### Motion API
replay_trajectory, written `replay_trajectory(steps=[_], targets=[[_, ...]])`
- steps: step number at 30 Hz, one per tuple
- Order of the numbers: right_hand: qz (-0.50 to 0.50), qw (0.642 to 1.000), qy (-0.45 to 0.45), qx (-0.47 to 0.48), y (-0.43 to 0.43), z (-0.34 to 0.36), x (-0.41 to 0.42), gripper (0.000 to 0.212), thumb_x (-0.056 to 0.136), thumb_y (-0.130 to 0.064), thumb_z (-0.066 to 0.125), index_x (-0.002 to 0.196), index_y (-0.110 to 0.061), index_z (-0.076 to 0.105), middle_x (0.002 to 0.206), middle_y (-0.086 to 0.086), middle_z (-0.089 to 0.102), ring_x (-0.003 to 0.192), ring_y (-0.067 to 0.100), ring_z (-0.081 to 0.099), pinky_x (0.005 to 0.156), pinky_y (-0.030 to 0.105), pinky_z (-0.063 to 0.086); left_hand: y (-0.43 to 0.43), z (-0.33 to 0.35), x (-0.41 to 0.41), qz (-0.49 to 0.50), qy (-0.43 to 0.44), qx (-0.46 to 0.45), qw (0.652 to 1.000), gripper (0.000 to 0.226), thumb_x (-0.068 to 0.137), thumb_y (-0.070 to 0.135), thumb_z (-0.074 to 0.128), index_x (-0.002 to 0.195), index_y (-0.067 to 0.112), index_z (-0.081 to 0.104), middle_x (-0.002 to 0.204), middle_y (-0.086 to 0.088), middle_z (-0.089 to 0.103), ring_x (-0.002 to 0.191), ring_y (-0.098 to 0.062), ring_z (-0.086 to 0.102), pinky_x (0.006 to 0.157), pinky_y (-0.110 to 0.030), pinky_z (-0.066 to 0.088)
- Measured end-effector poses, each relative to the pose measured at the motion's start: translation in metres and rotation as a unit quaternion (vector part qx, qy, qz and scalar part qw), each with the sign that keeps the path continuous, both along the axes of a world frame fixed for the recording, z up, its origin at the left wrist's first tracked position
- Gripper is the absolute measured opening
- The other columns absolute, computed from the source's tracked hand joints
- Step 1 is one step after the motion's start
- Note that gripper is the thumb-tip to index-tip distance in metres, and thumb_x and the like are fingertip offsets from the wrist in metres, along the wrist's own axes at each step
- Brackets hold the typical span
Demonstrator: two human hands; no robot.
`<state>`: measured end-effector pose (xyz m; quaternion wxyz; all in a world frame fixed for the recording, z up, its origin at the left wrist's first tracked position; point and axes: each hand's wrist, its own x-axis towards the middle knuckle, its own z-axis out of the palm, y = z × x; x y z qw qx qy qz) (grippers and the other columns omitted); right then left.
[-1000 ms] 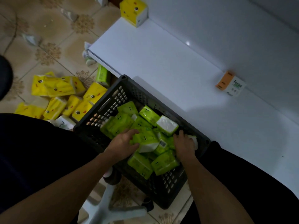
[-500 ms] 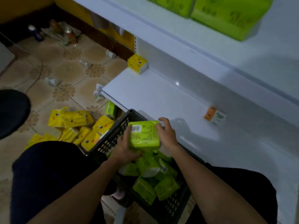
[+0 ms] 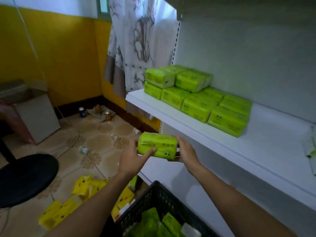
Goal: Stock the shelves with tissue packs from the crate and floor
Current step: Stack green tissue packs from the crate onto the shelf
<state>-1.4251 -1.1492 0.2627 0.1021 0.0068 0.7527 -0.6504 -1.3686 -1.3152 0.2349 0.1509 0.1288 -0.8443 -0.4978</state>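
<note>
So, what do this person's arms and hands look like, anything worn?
Both forearms are bare as far as the frame's edge, with no sleeves in view. The left hand and right hand are ungloved; no watch, bracelet or ring shows.

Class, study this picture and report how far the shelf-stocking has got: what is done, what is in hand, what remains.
Done: stacked green packs sit on the upper shelf. In hand: the left hand and right hand hold a single green pack before the shelf edge. Left: loose green packs in the black crate, yellow packs on the floor.
</note>
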Motion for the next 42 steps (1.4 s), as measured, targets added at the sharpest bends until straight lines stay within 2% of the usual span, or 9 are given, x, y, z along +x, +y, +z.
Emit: replay_trajectory(steps=[6,9,13,17,20,24,33,37,42], targets=[[0.07,0.992,0.093,0.042,0.001,0.046,-0.002,0.052,0.08,0.008,0.055,0.111,-0.033,0.049,0.105,0.008,0.062,0.088,0.029,0.064,0.074,0.039,0.053,0.004,0.064,-0.011,0.059,0.016,0.09,0.994,0.047,0.079,0.051,0.063,0.092,0.008,0.052,0.079,-0.001,0.055,0.066,-0.011,0.052,0.049,-0.02,0.034],[0.028,0.985,0.144,0.094,0.003,0.068,-0.005,0.056,0.077,-0.007,0.071,0.117,-0.036,0.047,0.103,0.01,0.063,0.082,0.023,0.063,0.064,0.029,0.051,0.011,0.086,-0.024,0.016,0.065,0.114,0.991,0.052,0.067,0.062,0.068,0.087,0.016,0.051,0.093,-0.009,0.058,0.082,-0.02,0.058,0.067,-0.033,0.047],[-0.034,0.98,0.173,0.087,0.017,0.105,-0.016,0.015,0.088,-0.034,0.062,0.102,-0.031,0.059,0.074,-0.008,0.058,0.06,0.005,0.05,0.05,0.016,0.039,0.012,0.108,-0.049,-0.046,0.091,0.119,0.988,0.047,0.051,0.062,0.069,0.082,0.033,0.048,0.099,-0.01,0.054,0.086,-0.025,0.06,0.073,-0.047,0.053],[-0.086,0.958,0.207,0.177,0.025,0.125,-0.032,0.041,0.092,-0.047,0.049,0.06,-0.023,0.05,0.072,0.002,0.046,0.066,0.016,0.046,0.054,0.025,0.029,0.023,0.125,-0.065,-0.13,0.097,0.151,0.975,0.056,0.073,0.015,0.077,0.112,0.031,0.04,0.11,-0.002,0.054,0.088,-0.013,0.062,0.061,-0.014,0.052],[-0.095,0.96,0.21,0.158,0.028,0.131,-0.049,0.03,0.082,-0.048,0.064,0.087,-0.019,0.059,0.104,0.008,0.054,0.083,0.015,0.056,0.068,0.025,0.046,0.031,0.131,-0.084,-0.132,0.121,0.137,0.974,0.055,0.078,0.011,0.073,0.12,0.027,0.04,0.102,0.004,0.052,0.079,0.0,0.056,0.052,-0.002,0.043],[-0.035,0.956,0.248,0.155,0.032,0.134,-0.062,0.101,0.066,-0.03,0.084,0.146,-0.027,0.023,0.13,-0.011,0.043,0.121,0.007,0.044,0.094,0.023,0.04,0.031,0.142,-0.11,-0.119,0.109,0.124,0.979,0.056,0.082,0.023,0.069,0.131,0.019,0.042,0.116,-0.004,0.057,0.083,-0.011,0.058,0.068,-0.017,0.044],[-0.081,0.94,0.278,0.183,0.026,0.124,-0.104,0.072,0.08,-0.021,0.073,0.142,-0.029,0.037,0.141,-0.001,0.045,0.119,0.005,0.042,0.087,0.012,0.032,0.029,0.142,-0.156,-0.119,0.123,0.041,0.984,0.05,0.08,0.025,0.071,0.122,0.012,0.048,0.107,0.003,0.053,0.103,-0.017,0.053,0.079,-0.026,0.041],[-0.09,0.941,0.244,0.215,0.015,0.117,-0.129,0.072,0.084,-0.018,0.066,0.145,-0.026,0.029,0.141,0.006,0.043,0.127,0.021,0.043,0.101,0.028,0.039,0.019,0.121,-0.168,-0.107,0.099,-0.04,0.989,0.055,0.082,0.025,0.069,0.129,0.012,0.043,0.126,-0.001,0.053,0.115,-0.021,0.052,0.086,-0.03,0.042],[-0.083,0.936,0.205,0.273,0.008,0.111,-0.153,0.065,0.091,-0.018,0.056,0.148,-0.021,0.025,0.131,0.013,0.05,0.113,0.029,0.053,0.086,0.03,0.045,0.001,0.092,-0.175,-0.151,0.012,-0.153,0.976,0.038,0.087,0.028,0.061,0.123,0.016,0.054,0.126,-0.001,0.057,0.117,-0.018,0.05,0.095,-0.03,0.041]])
